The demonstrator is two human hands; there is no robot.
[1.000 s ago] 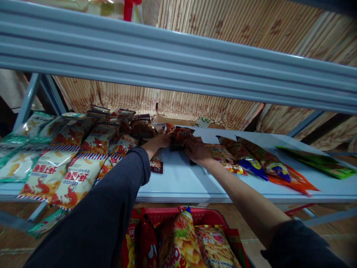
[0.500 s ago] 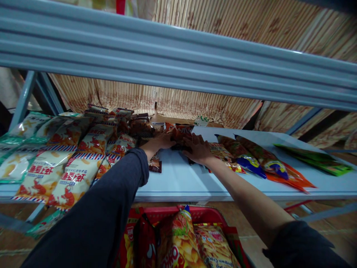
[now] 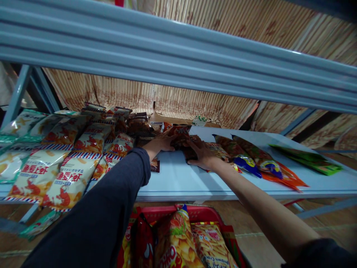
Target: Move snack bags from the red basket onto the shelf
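Note:
Both of my hands reach over the white shelf [image 3: 173, 175] to a small group of dark snack packets with orange parts [image 3: 182, 131]. My left hand [image 3: 162, 143] lies at the left side of these packets, fingers stretched out and touching them. On the right side, my right hand [image 3: 203, 153] has its fingers and thumb spread against a dark brown packet [image 3: 189, 152]. The hands partly hide the packets. Just left of my left hand are brown packets [image 3: 138, 123]. Beside my right hand lies a reddish-brown snack bag [image 3: 219, 150].
White shrimp-snack bags [image 3: 63, 178] and green-edged bags [image 3: 15, 158] fill the shelf's left. Rightward lie blue-ended bags [image 3: 247, 163], an orange bag [image 3: 288, 178] and green packets [image 3: 309, 158]. A red basket [image 3: 200, 213] of snack bags stands below. A metal beam [image 3: 178, 56] crosses overhead.
The view has shifted slightly to the right. My right hand has spread its thumb and fingers wider around the dark brown packet. My left hand stays by the packets.

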